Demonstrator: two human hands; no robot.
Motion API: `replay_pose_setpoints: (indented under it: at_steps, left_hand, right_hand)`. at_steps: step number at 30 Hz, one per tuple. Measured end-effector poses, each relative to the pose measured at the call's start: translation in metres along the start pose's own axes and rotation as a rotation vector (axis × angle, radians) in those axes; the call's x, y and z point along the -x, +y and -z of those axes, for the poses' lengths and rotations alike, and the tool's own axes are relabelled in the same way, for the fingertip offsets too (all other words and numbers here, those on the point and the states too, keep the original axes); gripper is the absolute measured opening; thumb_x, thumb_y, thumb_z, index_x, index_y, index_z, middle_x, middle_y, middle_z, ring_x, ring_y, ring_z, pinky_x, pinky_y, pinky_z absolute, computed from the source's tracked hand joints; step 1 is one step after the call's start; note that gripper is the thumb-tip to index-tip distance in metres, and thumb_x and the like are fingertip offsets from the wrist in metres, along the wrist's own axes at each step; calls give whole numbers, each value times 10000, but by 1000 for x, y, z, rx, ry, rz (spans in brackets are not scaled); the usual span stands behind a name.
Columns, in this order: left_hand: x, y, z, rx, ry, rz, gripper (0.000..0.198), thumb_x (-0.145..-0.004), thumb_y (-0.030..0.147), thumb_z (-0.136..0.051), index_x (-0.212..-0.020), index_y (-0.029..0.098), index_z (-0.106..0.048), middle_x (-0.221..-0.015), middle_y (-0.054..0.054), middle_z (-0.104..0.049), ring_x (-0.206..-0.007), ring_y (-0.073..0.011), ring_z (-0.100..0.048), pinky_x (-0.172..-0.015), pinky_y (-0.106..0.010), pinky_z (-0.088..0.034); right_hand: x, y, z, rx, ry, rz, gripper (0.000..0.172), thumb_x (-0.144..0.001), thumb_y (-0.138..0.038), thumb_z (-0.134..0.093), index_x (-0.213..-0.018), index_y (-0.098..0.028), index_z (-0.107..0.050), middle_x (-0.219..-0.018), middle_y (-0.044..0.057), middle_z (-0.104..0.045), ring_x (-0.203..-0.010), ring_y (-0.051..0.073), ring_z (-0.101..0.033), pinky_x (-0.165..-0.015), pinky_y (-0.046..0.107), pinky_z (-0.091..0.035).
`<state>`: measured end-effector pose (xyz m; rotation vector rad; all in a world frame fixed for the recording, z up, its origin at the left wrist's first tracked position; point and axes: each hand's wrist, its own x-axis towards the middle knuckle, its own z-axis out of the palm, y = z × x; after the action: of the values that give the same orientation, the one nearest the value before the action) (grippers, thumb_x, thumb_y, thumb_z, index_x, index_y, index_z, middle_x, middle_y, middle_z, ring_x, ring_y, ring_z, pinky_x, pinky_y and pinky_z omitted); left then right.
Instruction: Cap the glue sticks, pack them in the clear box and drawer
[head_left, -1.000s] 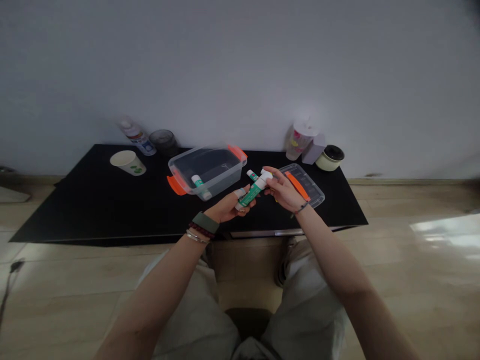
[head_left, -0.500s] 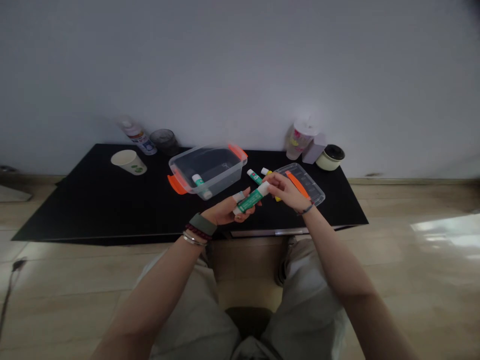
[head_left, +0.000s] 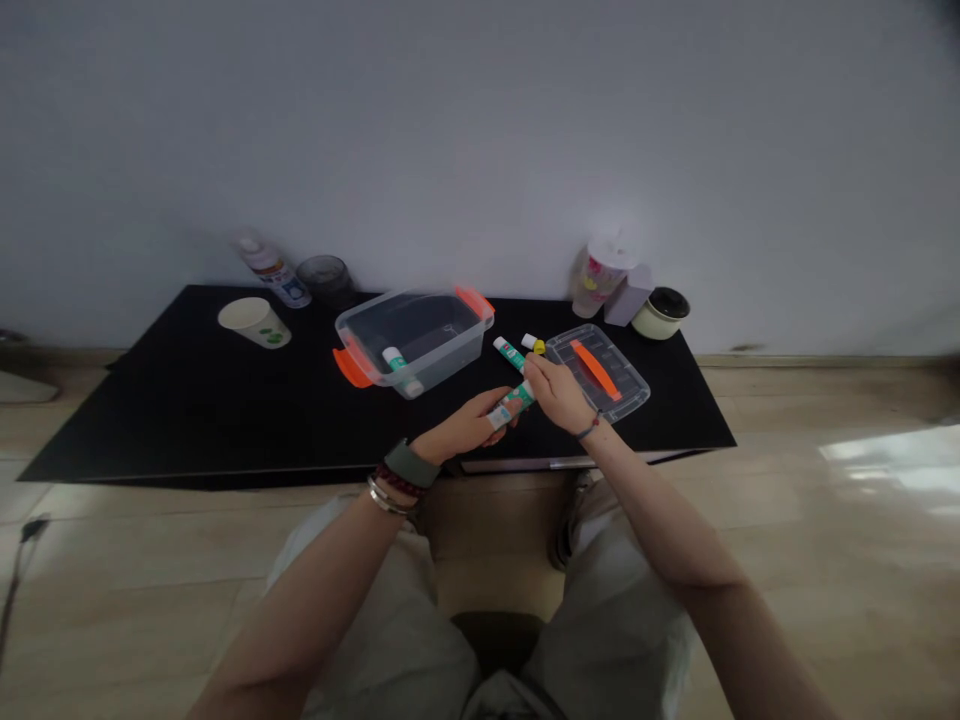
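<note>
A green glue stick (head_left: pixel 519 398) is held between both hands above the table's front part. My left hand (head_left: pixel 466 424) is closed around its lower end. My right hand (head_left: pixel 558 393) wraps its upper end, so the white cap seen before is hidden under the fingers. Just behind my right hand lie another green glue stick (head_left: pixel 508 352) and a yellow one with a white end (head_left: pixel 533 343), both partly covered by the hand. A clear plastic box (head_left: pixel 454 364) with orange latches stands open to the left, a green-and-white glue stick (head_left: pixel 402 372) inside it.
The clear lid (head_left: pixel 631 388) with an orange handle lies right of my right hand. On the black table (head_left: pixel 225 420) are a paper cup (head_left: pixel 259 325), a spray bottle (head_left: pixel 277 275), a dark cup (head_left: pixel 328 283), a flowered tumbler (head_left: pixel 595 285) and a cream pot (head_left: pixel 657 318). A wall stands behind.
My right hand has closed further over the capped end of the glue stick and shifted slightly toward me. My left hand has turned, its fingers now wrapped around the stick's lower end.
</note>
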<state>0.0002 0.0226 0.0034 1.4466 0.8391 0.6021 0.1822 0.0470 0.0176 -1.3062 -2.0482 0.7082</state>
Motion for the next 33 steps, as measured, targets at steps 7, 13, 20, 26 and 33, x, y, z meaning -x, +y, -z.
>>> replay_pose_setpoints:
  at_steps: [7,13,20,26,33]
  left_hand:
    - [-1,-10,-7,-578,279,-112,222,-947,393,-447,-940,192,-543,-833,-43,-625,-724,-174,-581,-668,-294,-438]
    - [5,-2,1,-505,192,-55,257,-941,453,-486,-905,201,-517,-810,-29,-586,-665,-152,-548,-607,-273,-422]
    - [10,11,-3,240,-185,11,501,-894,671,-481,-945,173,-502,-779,13,-477,-497,-54,-374,-429,-206,-315]
    - [1,-4,-9,-325,195,-75,391,-896,588,-523,-872,199,-505,-795,-17,-528,-640,-124,-466,-555,-246,-376]
    - [3,0,-5,182,-146,71,521,-878,699,-468,-933,182,-502,-758,18,-473,-504,-70,-378,-447,-219,-320]
  right_hand:
    - [-8,7,-15,81,42,-46,300,-1011,-304,-329,-766,-223,-484,-632,-13,-474,-580,146,-446,-594,267,-301]
    - [-2,1,-17,49,56,-93,392,-1027,-397,-284,-719,-226,-455,-629,-13,-482,-594,141,-466,-590,261,-318]
    - [11,-16,8,-11,40,196,353,-999,-402,-369,-743,-210,-519,-608,-14,-510,-563,123,-480,-597,241,-342]
    - [2,-8,-10,260,99,-151,299,-981,-281,-400,-752,-206,-577,-628,10,-549,-574,140,-482,-568,249,-286]
    - [11,-9,2,6,44,59,360,-989,-436,-404,-732,-214,-523,-595,-23,-506,-573,127,-473,-588,238,-329]
